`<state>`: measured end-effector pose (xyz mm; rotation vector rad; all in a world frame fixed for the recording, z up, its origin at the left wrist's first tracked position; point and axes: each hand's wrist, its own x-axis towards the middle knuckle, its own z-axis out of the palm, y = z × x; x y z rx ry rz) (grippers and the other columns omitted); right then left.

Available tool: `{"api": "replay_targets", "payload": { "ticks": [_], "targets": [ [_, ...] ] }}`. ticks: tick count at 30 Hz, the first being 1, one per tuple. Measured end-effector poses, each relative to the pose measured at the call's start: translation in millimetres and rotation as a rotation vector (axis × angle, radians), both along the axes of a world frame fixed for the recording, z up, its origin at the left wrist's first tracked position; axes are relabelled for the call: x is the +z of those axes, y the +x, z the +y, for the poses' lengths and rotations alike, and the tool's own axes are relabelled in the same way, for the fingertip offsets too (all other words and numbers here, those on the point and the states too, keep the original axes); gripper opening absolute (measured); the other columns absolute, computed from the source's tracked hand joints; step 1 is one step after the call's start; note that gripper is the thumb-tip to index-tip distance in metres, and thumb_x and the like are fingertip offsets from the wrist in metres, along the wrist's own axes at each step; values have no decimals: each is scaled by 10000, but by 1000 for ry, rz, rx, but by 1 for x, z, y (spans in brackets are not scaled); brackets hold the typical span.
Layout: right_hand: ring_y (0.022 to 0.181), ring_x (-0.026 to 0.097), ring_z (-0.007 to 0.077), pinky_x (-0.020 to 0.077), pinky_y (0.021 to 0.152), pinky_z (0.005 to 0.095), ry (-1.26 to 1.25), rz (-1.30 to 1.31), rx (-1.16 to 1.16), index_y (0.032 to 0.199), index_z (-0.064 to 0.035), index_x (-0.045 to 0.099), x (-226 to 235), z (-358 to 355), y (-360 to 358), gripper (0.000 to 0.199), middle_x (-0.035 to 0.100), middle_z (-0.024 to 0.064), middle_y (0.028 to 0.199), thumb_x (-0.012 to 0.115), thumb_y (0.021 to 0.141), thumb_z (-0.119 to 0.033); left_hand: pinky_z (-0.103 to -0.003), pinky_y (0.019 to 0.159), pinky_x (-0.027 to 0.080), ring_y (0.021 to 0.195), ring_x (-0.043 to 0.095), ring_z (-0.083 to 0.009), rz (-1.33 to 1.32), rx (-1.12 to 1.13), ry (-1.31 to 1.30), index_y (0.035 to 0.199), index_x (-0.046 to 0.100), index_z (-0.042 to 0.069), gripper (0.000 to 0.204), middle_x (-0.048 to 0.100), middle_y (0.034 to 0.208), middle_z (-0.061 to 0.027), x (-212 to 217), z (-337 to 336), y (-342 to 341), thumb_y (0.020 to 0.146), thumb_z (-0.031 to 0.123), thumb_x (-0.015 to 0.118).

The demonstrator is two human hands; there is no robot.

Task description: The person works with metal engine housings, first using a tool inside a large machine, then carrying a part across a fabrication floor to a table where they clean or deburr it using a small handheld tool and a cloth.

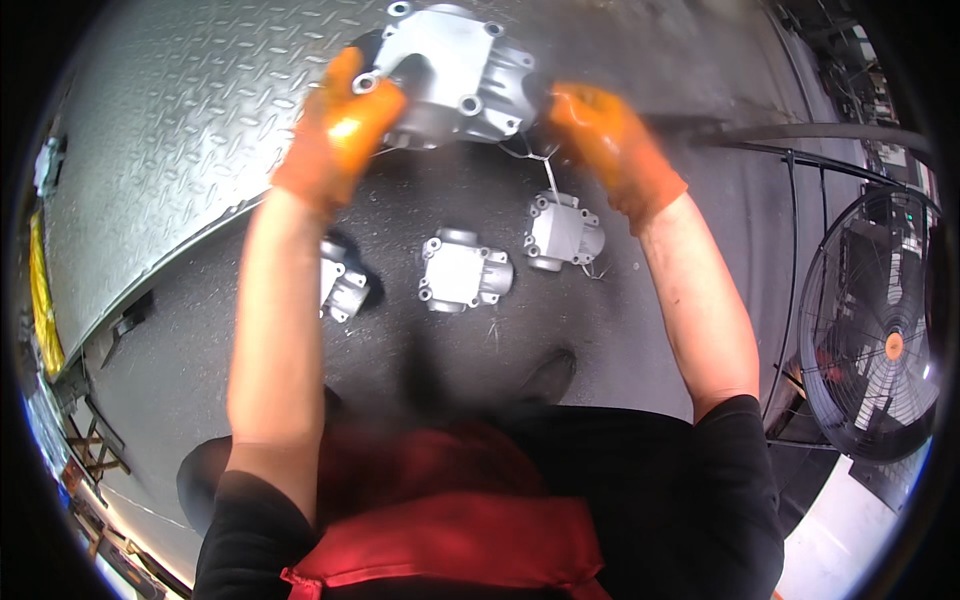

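Note:
Between my two gloved hands, raised toward the top of the view, is a silver-grey cast metal housing (436, 62) with bolt lugs at its corners. My left hand (345, 125), in an orange glove with dark fingertips, grips its left side, the thumb over the top face. My right hand (600, 130), in a matching glove, closes on the right end; motion blurs it a little. Below the held part a thin pale wire or strip (551, 178) hangs down. It runs toward a similar housing (563, 231) on the dark floor; whether it is attached I cannot tell.
Another housing (462, 272) lies mid-floor, and one more (341, 284) sits partly behind my left forearm. A raised diamond-plate metal surface (190, 130) fills the upper left. To the right stands a large black caged fan (880, 320) beside a dark metal frame (790, 230).

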<state>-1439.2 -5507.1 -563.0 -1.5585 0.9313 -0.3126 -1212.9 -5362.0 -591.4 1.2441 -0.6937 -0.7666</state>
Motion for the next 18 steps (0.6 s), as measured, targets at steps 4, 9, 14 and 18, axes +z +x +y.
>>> {"api": "replay_targets", "payload": {
  "ticks": [4, 9, 14, 18],
  "targets": [
    [1008, 614, 150, 477, 881, 241, 320, -101, -113, 1228, 14, 599, -16, 16, -23, 349, 657, 70, 1069, 647, 912, -125, -366, 795, 525, 910, 661, -252, -361, 96, 288, 1204, 572, -34, 517, 685, 1022, -178, 29, 22, -44, 800, 256, 715],
    [1000, 569, 121, 475, 898, 266, 416, 14, -28, 1309, 53, 514, -50, 78, -85, 421, 596, 53, 1121, 607, 913, -55, -424, 838, 465, 947, 586, -352, -754, 252, 133, 1109, 567, -43, 456, 603, 1022, -220, -24, 97, -118, 729, 164, 708],
    [1072, 571, 148, 451, 961, 270, 336, 375, 52, 1323, 89, 510, -91, 130, -90, 432, 624, 92, 1182, 588, 955, -124, -419, 867, 462, 956, 577, -366, -315, 87, 292, 1148, 559, -39, 434, 599, 1022, -195, -101, 130, -132, 772, 141, 678],
    [1055, 622, 203, 476, 932, 305, 237, 425, 55, 1312, 105, 521, -123, 145, -101, 527, 647, 172, 1185, 606, 935, -253, -431, 934, 446, 1041, 573, -375, -423, 21, 201, 1192, 545, -28, 492, 597, 1073, -218, -153, 141, -134, 775, 202, 666]
  ]
}}
